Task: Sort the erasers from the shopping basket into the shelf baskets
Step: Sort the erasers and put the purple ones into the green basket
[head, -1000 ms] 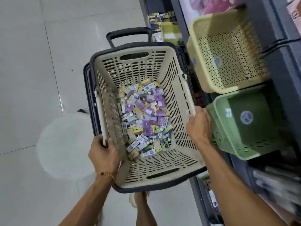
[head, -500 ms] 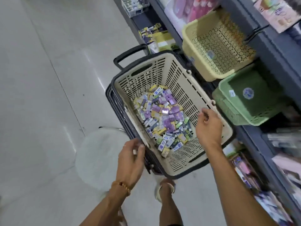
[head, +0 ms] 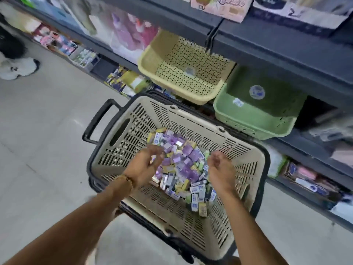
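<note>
My left hand [head: 147,165] and right hand [head: 219,167] hover loosely curled, seemingly empty, over the erasers [head: 181,165]: small, light, stiff boxes; I'd pinch each across its sides.

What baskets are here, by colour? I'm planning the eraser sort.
Beige shopping basket: 1
Yellow shelf basket: 1
Green shelf basket: 1
Total: 3

Shelf [head: 286,48] under two baskets [head: 183,73].
</note>
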`<act>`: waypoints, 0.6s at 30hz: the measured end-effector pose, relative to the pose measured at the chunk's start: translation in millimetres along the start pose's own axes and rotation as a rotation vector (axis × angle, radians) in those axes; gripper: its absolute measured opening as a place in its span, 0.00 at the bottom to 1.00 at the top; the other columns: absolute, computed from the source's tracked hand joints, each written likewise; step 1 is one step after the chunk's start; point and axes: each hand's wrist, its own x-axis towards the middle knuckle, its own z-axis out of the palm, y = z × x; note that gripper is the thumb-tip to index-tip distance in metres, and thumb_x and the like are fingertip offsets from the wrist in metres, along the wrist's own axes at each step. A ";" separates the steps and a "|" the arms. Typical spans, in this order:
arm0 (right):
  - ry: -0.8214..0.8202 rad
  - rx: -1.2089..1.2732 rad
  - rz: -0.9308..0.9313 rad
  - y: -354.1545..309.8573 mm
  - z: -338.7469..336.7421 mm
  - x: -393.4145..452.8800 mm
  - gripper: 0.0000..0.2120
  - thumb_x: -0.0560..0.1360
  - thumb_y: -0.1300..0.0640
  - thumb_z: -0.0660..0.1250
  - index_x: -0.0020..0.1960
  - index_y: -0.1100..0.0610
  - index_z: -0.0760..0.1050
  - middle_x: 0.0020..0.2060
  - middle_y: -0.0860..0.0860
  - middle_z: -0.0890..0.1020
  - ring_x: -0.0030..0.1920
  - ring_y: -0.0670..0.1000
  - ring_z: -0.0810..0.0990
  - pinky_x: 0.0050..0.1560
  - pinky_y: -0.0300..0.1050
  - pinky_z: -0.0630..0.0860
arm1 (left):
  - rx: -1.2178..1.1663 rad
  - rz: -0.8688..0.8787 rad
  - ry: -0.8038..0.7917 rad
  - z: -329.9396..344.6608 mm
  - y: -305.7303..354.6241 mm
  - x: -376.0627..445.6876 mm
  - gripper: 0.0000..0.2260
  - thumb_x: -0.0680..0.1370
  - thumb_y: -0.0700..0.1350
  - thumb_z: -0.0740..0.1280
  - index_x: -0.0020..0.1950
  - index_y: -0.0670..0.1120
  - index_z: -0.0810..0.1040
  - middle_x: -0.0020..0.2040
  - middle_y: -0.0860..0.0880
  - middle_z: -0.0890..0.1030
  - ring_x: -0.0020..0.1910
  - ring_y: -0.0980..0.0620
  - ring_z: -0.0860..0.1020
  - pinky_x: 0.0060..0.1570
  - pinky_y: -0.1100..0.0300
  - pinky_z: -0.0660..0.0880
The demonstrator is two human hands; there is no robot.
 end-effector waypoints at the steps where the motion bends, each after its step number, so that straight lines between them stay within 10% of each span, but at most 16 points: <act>1: 0.000 -0.033 0.006 6.3 10.2 10.6 0.13 0.82 0.56 0.60 0.65 0.57 0.73 0.59 0.53 0.81 0.47 0.48 0.79 0.29 0.26 0.72 | 0.076 0.017 -0.027 -1.1 -7.2 22.1 0.14 0.81 0.48 0.63 0.65 0.48 0.74 0.65 0.49 0.75 0.60 0.49 0.76 0.60 0.51 0.76; 9: -0.052 -0.558 -0.063 65.6 85.0 86.2 0.21 0.80 0.46 0.59 0.72 0.51 0.68 0.67 0.54 0.74 0.68 0.57 0.69 0.68 0.48 0.66 | 0.569 0.295 -0.177 10.0 -70.3 157.7 0.28 0.76 0.57 0.66 0.73 0.51 0.66 0.71 0.43 0.64 0.69 0.42 0.64 0.68 0.52 0.64; 18: -0.176 -0.912 -0.290 79.3 112.6 104.8 0.43 0.69 0.26 0.59 0.78 0.40 0.47 0.65 0.54 0.65 0.69 0.56 0.64 0.69 0.60 0.56 | 0.920 0.576 -0.229 28.1 -101.7 188.3 0.43 0.63 0.70 0.67 0.74 0.66 0.51 0.74 0.52 0.52 0.71 0.43 0.56 0.69 0.46 0.58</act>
